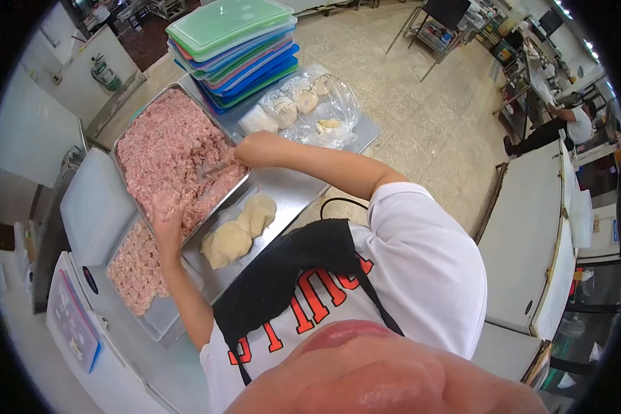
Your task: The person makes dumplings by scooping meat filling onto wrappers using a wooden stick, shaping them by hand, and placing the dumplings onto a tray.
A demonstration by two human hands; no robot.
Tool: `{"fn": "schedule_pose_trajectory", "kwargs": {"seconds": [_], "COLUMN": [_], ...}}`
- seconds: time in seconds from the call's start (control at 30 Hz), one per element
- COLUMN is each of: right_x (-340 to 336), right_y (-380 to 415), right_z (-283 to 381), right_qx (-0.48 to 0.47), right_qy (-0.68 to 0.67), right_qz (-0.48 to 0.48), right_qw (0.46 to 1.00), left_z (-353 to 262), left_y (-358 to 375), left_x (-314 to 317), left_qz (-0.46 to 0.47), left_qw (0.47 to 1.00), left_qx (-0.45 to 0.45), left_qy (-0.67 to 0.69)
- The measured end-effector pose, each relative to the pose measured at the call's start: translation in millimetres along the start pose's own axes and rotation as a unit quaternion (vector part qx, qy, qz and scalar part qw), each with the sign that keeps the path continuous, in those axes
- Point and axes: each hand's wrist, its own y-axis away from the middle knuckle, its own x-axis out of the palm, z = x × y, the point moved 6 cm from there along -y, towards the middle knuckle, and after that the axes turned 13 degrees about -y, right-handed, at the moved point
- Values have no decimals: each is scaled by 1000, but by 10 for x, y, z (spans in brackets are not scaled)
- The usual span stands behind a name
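Note:
A deep metal tray point(233, 190) is heaped with pink ground meat point(169, 141). My right hand point(253, 149) is closed around a shiny metal utensil point(217, 168) at the tray's right side. The utensil's working end sits in the meat, so its exact kind is hidden. On the near side of the meat rests my left hand point(168, 219), fingers stretched out and partly blending into it. Pale dough-like lumps point(238, 234) lie on the metal table point(293, 185) in front of me. Below the tray, a plastic container point(160, 328) holds more of the ground mixture point(136, 272).
Stacked coloured lids point(233, 52) stand behind the tray. Beside them is a clear plastic bag point(324, 103) with round pale pieces. A translucent lid point(96, 203) leans at the left, near a white chest freezer point(110, 352). Another person point(576, 127) sits far right.

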Motion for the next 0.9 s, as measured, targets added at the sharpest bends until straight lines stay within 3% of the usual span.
{"fn": "schedule_pose_trajectory", "kwargs": {"seconds": [0.03,0.1,0.13,0.2,0.23,0.3,0.37,0.43,0.47,0.53,0.6,0.67,0.7,0.73,0.77,0.8,0.83,0.9], "right_x": [-152,-536,-511,-411,-321,-67,-109,-288,-422,-360,-225,172,152,168,268,154,41,-62], "right_y": [79,201,203,240,239,243,180,149,236,309,246,-6,-28,-29,28,71,106,39], "right_z": [63,237,268,552,596,719,576,507,611,796,761,322,210,52,-62,-72,-67,-202], "right_qx": [0,9,7,-180,-180,-212,-226,-155,-184,-208,-231,-150,-154,-111,-62,-15,27,-37], "right_qy": [2,-188,-187,-328,-328,-356,-345,-146,-88,-97,-109,-145,-145,-58,21,-3,-23,-139], "right_qz": [2,-52,-52,-11,-11,58,38,3,-77,-119,-155,-114,-111,-65,-17,-3,19,-58], "right_qw": [1000,981,981,927,927,908,910,977,976,966,954,971,971,990,998,1000,999,988], "left_z": [-194,-169,-131,-15,48,20,-3,216,313,492,405,548,690,528,563,388,211,-395], "left_y": [15,23,15,-11,-14,-12,-43,-26,-37,-65,-55,19,-10,11,63,57,128,87], "left_x": [-58,-85,-89,-36,26,36,82,155,197,294,310,345,315,259,180,131,119,-28], "left_qz": [-54,-47,-35,12,59,61,57,42,42,65,79,97,54,8,12,62,101,39], "left_qw": [983,990,995,999,998,996,992,991,991,992,989,985,998,984,984,998,979,999], "left_qx": [141,101,64,23,-19,10,43,-46,-46,-100,-117,-137,9,153,147,-6,-163,-21], "left_qy": [-103,-89,-75,-44,-11,-58,-102,-115,-116,35,44,51,-20,-94,-99,-22,61,-26]}}
